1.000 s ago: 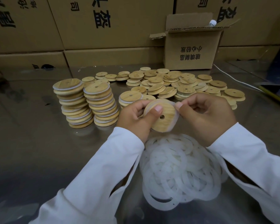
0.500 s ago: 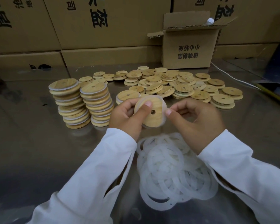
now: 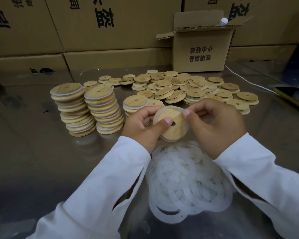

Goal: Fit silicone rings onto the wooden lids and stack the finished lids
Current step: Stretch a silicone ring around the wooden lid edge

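My left hand [image 3: 141, 125] grips a round wooden lid [image 3: 175, 131] with a small centre hole, thumb on its face. A white silicone ring [image 3: 167, 107] runs round the lid's rim. My right hand [image 3: 217, 124] pinches that ring at the lid's upper right edge. Below my hands lies a heap of loose silicone rings [image 3: 186, 180]. Two tall stacks of ringed lids [image 3: 86, 109] stand at the left, with a short stack [image 3: 133, 104] just behind my left hand. Several bare lids [image 3: 188, 88] are spread across the table behind.
The shiny metal table [image 3: 41, 161] carries everything. An open small cardboard box [image 3: 200, 49] stands at the back right, with large cartons [image 3: 110, 28] walling the rear. A white cable [image 3: 248, 81] and a dark flat object [image 3: 293, 95] lie at the right.
The lid has stayed between both hands while my right fingers worked the ring along its rim. The view shifted slightly.
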Available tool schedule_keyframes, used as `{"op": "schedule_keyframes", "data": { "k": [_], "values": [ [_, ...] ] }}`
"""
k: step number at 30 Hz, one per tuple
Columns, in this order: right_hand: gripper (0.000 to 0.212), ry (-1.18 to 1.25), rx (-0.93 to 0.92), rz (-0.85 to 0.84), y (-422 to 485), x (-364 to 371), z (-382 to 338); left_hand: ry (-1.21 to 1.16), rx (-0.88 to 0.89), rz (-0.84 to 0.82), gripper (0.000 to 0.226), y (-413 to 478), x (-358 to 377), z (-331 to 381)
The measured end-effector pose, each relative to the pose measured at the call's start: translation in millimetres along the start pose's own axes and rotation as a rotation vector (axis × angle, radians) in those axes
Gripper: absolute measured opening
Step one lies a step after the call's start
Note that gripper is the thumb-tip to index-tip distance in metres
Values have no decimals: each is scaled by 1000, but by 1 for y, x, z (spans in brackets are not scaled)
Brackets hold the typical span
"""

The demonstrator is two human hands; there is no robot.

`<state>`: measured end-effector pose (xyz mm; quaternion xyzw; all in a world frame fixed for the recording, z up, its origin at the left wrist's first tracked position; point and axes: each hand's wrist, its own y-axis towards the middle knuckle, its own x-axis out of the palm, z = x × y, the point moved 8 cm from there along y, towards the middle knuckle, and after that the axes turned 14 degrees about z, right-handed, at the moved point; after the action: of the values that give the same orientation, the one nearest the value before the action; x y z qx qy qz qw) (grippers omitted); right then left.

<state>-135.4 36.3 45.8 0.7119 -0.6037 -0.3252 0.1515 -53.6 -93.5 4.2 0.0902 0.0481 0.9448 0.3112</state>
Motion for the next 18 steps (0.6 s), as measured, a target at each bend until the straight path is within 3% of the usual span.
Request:
{"op": "schedule_keyframes", "data": {
  "k": [9,12,18],
  "values": [
    [18,97,215,-61,9,0,14,18,25,-70,24,-1,3,4],
    [16,108,213,-97,10,1,11,2,-4,-71,32,1,2,2],
    [19,187,199,-175,5,8,7,-18,-22,-13,17,6,-4,-7]
  ]
}}
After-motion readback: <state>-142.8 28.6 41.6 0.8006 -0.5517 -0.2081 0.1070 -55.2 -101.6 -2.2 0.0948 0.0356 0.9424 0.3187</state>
